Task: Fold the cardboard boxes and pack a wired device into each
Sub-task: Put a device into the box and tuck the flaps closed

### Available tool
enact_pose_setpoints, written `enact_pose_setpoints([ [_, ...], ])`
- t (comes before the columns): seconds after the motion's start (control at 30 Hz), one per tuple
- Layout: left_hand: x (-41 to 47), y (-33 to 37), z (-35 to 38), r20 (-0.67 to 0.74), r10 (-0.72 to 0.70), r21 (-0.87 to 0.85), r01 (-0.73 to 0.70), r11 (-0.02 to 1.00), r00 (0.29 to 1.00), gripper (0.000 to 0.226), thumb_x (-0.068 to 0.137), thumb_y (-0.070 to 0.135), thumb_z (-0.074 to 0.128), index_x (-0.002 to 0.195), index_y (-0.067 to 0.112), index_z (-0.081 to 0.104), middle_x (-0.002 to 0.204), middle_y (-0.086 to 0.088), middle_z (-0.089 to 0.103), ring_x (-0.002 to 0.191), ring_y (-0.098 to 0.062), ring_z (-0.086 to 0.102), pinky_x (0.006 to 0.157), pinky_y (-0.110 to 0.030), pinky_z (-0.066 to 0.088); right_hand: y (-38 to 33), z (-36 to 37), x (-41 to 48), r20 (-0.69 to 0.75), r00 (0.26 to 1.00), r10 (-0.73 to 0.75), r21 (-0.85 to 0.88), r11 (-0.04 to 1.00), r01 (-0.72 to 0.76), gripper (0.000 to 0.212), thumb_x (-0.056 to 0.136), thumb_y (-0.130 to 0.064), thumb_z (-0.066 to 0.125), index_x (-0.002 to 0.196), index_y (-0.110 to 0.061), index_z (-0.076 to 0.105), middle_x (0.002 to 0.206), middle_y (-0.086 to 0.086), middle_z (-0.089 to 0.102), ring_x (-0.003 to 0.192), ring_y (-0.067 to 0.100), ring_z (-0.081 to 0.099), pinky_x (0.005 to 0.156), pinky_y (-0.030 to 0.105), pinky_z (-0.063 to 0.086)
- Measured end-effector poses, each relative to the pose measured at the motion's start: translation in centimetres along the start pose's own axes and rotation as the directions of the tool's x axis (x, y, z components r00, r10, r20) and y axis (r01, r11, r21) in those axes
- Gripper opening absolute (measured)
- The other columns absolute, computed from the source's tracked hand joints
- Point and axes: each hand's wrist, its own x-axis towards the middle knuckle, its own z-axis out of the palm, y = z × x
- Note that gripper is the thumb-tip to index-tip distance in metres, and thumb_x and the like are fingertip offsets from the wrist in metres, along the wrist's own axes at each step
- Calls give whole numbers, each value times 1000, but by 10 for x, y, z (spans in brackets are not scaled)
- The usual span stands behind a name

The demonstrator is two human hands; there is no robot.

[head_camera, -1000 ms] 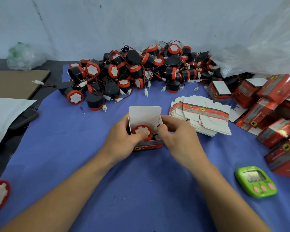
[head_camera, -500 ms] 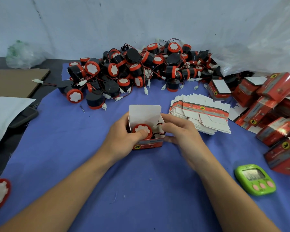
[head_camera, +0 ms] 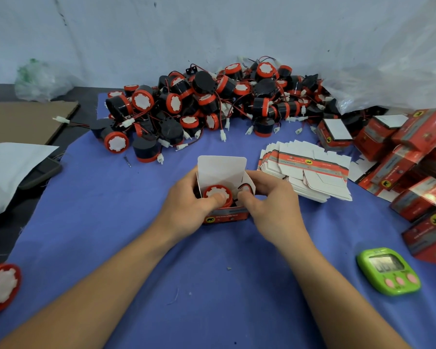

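A small red cardboard box [head_camera: 224,217] stands open in the middle of the blue cloth, its white lid flap [head_camera: 222,167] upright at the back. Inside it sits a black device with a red and white face [head_camera: 217,193]. My left hand [head_camera: 186,210] grips the box's left side, its thumb pressing on the device's face. At the box's right side my right hand [head_camera: 269,200] holds the wall, and its thumb pushes the red and black wire [head_camera: 242,188] down into the box. A fanned stack of flat boxes [head_camera: 305,172] lies just to the right.
A big pile of wired devices [head_camera: 212,107] fills the back of the cloth. Packed red boxes [head_camera: 413,162] are heaped at the right under a clear plastic bag [head_camera: 388,71]. A green timer [head_camera: 388,270] lies front right. One device [head_camera: 0,285] sits at the left edge.
My right hand has shifted lower on the box's right side, and its thumb has tucked the wire further into the box. My left hand keeps its grip.
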Motion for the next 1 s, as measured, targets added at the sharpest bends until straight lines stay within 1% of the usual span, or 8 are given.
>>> enact_pose_setpoints([
  [0.17, -1, 1, -1, 5, -6, 9, 6, 1000, 1000, 46, 78, 39, 75, 123, 36, 66, 112, 17, 75, 103, -6, 71, 93, -44, 60, 1, -10, 2, 170, 983, 71, 291, 949, -119, 43, 89, 6, 61, 118, -22, 76, 112, 1, 79, 110, 23, 73, 102, 51, 56],
  [0.23, -1, 1, -1, 6, -14, 10, 14, 1000, 1000, 47, 78, 41, 75, 123, 36, 66, 112, 17, 75, 104, -7, 71, 93, -45, 60, 2, -15, 3, 226, 972, 61, 330, 934, -136, 50, 88, 10, 55, 123, -20, 75, 117, 4, 77, 114, 25, 72, 105, 51, 54],
  [0.47, -1, 2, -1, -11, -19, 11, 19, 1000, 1000, 44, 76, 38, 75, 119, 37, 67, 111, 14, 76, 105, -11, 72, 94, -49, 59, -2, -22, 4, 274, 962, -2, 146, 988, -40, 60, 88, 13, 49, 129, -25, 70, 116, -4, 78, 112, 16, 73, 97, 37, 57],
  [0.63, -1, 4, -1, -15, -29, 25, 29, 999, 999, 44, 74, 37, 74, 117, 36, 67, 111, 14, 76, 105, -9, 71, 96, -48, 57, -8, -8, -3, 114, 993, 7, -16, 1000, -6, 41, 93, -4, 57, 119, -33, 72, 105, -13, 78, 96, 13, 73, 85, 38, 58],
  [0.73, -2, 5, 0, -23, -41, 21, 41, 999, 999, 46, 74, 39, 74, 119, 35, 66, 109, 15, 76, 103, -9, 71, 95, -47, 58, -8, 3, -6, -28, 999, -28, -253, 967, 20, 25, 99, -23, 57, 114, -38, 69, 94, -15, 77, 97, 25, 68, 89, 45, 54],
  [0.83, -5, 6, 4, -63, -37, 21, 38, 999, 997, 53, 74, 39, 78, 123, 44, 58, 109, 20, 73, 100, -3, 70, 91, -40, 60, -8, 8, -3, -75, 997, 5, -235, 972, -23, 20, 102, -27, 57, 111, -38, 70, 92, -14, 77, 99, 30, 65, 90, 45, 53],
  [0.93, -11, 10, 10, -282, 97, 139, -59, 989, 955, 89, 75, 30, 89, 147, 40, 38, 136, 21, 57, 120, -4, 58, 98, -26, 52, -7, 9, -3, -122, 992, 4, -222, 975, -32, 19, 100, -23, 59, 104, -39, 70, 86, -18, 76, 94, 24, 66, 82, 36, 53],
  [1.0, -15, 15, 9, -414, 399, 422, -216, 880, 818, 88, 73, 29, 89, 147, 23, 42, 143, 7, 52, 130, -14, 50, 106, -30, 43, -5, 9, -2, -137, 991, 15, -208, 977, -44, 20, 100, -23, 59, 104, -38, 71, 84, -19, 75, 91, 21, 66, 76, 33, 52],
])
